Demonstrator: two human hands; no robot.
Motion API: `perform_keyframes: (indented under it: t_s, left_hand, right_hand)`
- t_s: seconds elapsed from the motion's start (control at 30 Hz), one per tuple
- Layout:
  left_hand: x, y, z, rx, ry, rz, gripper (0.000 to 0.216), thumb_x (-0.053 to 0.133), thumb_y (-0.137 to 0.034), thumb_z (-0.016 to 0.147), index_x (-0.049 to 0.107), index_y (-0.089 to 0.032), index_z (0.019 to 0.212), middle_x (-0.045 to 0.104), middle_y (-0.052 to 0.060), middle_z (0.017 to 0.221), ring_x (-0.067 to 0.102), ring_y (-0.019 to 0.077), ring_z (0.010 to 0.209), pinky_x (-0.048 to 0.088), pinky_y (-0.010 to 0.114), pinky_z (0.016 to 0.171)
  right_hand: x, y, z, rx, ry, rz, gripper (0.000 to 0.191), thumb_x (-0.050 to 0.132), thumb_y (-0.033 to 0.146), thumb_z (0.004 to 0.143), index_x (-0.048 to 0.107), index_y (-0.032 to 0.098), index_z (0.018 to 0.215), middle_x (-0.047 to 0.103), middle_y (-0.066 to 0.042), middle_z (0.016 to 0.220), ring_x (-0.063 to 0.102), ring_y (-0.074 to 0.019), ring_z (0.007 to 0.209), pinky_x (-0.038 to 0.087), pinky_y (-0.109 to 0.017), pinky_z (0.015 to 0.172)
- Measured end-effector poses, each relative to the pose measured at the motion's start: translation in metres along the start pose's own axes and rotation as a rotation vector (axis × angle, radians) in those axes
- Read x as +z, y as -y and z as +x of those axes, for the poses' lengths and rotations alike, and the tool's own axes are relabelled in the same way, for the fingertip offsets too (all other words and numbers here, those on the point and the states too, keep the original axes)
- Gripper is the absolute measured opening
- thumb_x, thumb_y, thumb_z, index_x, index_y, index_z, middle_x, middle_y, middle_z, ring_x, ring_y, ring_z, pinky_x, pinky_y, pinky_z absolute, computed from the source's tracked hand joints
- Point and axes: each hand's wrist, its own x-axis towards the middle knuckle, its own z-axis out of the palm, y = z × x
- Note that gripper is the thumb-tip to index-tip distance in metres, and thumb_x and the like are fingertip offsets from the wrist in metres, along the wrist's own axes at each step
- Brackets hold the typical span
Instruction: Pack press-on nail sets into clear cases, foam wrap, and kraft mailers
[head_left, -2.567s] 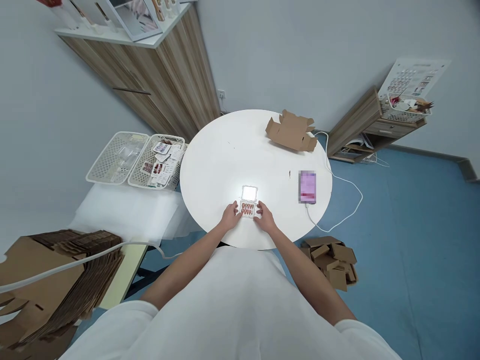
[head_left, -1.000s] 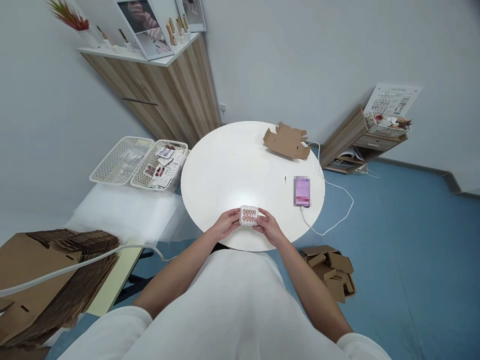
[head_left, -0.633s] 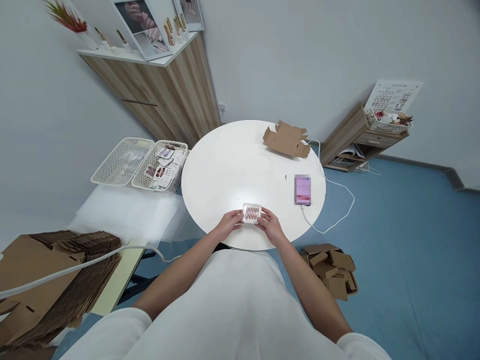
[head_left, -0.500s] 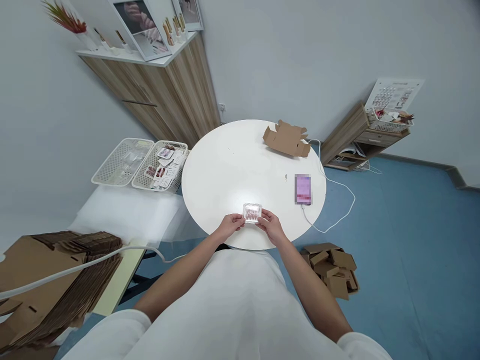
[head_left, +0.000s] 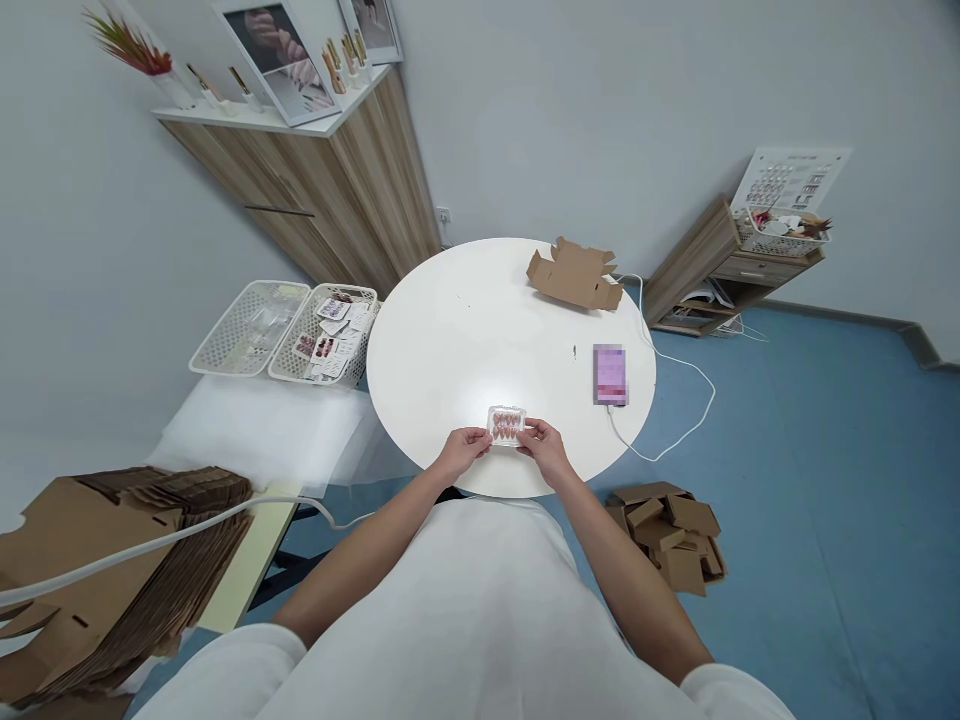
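Observation:
A small clear plastic case holding several reddish press-on nails is held just above the near edge of the round white table. My left hand pinches its left end and my right hand pinches its right end. The lid of the case is closed over the nails. Both forearms reach out from my white shirt.
A phone on a white charging cable lies to the right, an unfolded cardboard box at the far edge. Two white baskets stand on the left, flat cardboard stacks nearer, cardboard pieces on the blue floor.
The case lay open on the table with its lid flipped back; now it is closed and lifted between both hands. The view has shifted slightly.

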Motion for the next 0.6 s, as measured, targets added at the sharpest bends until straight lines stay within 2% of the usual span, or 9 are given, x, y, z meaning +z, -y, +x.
perform_keyframes:
  t_s: [0.1, 0.2, 0.3, 0.43, 0.6]
  left_hand:
    - [-0.001, 0.000, -0.002, 0.025, -0.043, 0.065, 0.039, 0.059, -0.041, 0.070, 0.060, -0.013, 0.098, 0.062, 0.005, 0.078, 0.058, 0.0143, 0.073, 0.045, 0.030, 0.072]
    - [-0.006, 0.000, -0.005, 0.099, -0.120, 0.149, 0.049, 0.060, -0.040, 0.070, 0.053, -0.016, 0.113, 0.060, 0.008, 0.096, 0.059, 0.0153, 0.081, 0.047, 0.031, 0.073]
    - [-0.013, -0.001, -0.008, 0.197, -0.167, 0.231, 0.054, 0.065, -0.036, 0.066, 0.051, -0.020, 0.115, 0.055, 0.009, 0.110, 0.057, 0.0156, 0.086, 0.049, 0.031, 0.073]
    - [-0.022, -0.003, -0.009, 0.303, -0.151, 0.284, 0.041, 0.062, -0.029, 0.068, 0.057, -0.021, 0.109, 0.058, 0.007, 0.098, 0.057, 0.0152, 0.082, 0.051, 0.033, 0.073]
    - [-0.040, -0.002, -0.007, 0.336, -0.199, 0.289, 0.040, 0.058, -0.025, 0.071, 0.056, -0.022, 0.111, 0.056, 0.005, 0.093, 0.057, 0.0135, 0.079, 0.052, 0.032, 0.072]
  right_hand:
    - [0.003, 0.000, -0.003, -0.018, -0.008, -0.028, 0.041, 0.070, 0.033, 0.057, 0.057, 0.019, 0.093, 0.057, 0.001, 0.072, 0.059, -0.0130, 0.069, 0.052, -0.031, 0.067]
    - [0.006, 0.000, -0.007, -0.032, -0.028, -0.055, 0.047, 0.068, 0.033, 0.059, 0.052, 0.021, 0.101, 0.057, 0.000, 0.079, 0.059, -0.0138, 0.071, 0.052, -0.031, 0.067]
    - [0.011, 0.000, -0.011, -0.052, -0.039, -0.075, 0.053, 0.065, 0.034, 0.062, 0.046, 0.023, 0.110, 0.057, -0.001, 0.083, 0.060, -0.0142, 0.072, 0.052, -0.032, 0.067]
    - [0.024, -0.003, -0.011, -0.115, -0.034, -0.125, 0.051, 0.062, 0.035, 0.066, 0.044, 0.023, 0.111, 0.057, -0.002, 0.087, 0.060, -0.0140, 0.073, 0.051, -0.032, 0.069]
    - [0.050, -0.012, -0.001, -0.166, -0.066, -0.233, 0.043, 0.057, 0.038, 0.070, 0.047, 0.022, 0.109, 0.058, -0.005, 0.094, 0.059, -0.0149, 0.074, 0.049, -0.033, 0.070]
